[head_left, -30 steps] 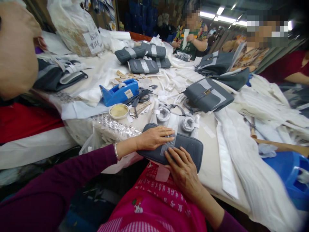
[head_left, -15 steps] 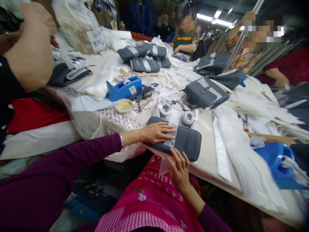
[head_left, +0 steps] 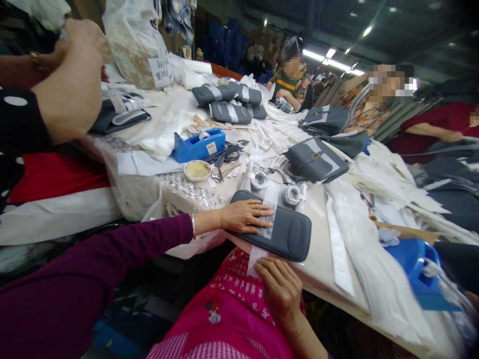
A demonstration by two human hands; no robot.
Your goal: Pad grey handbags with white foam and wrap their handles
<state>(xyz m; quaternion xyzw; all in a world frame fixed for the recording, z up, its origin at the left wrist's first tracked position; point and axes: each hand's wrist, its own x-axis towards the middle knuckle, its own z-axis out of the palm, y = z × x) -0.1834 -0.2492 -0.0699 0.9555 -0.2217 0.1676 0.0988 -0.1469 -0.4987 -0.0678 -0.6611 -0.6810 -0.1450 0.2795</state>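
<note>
A dark grey bag piece [head_left: 279, 234], a padded panel with an oval raised mark, lies at the table's front edge. My left hand [head_left: 245, 217] rests flat on it, fingers spread and pressing a thin white strip [head_left: 270, 197] against its surface. The strip crosses the bag and its tail hangs over the near edge. My right hand [head_left: 282, 289] is closed at that tail, below the bag; the fingertips are partly hidden. Two wrapped coils, a left one [head_left: 259, 180] and a right one [head_left: 292, 195], sit just behind the bag.
A blue tape dispenser [head_left: 200, 144] and a round dish of yellowish paste [head_left: 197, 170] stand to the left. Several wrapped grey pieces [head_left: 230, 113] are piled behind. White strips [head_left: 368, 249] and a blue container [head_left: 413, 264] lie right. A co-worker's arm [head_left: 71, 94] reaches in at left.
My right hand has moved down from the bag's near edge and closed on the strip's hanging tail. My left hand stays flat on the bag. The camera view has shifted slightly.
</note>
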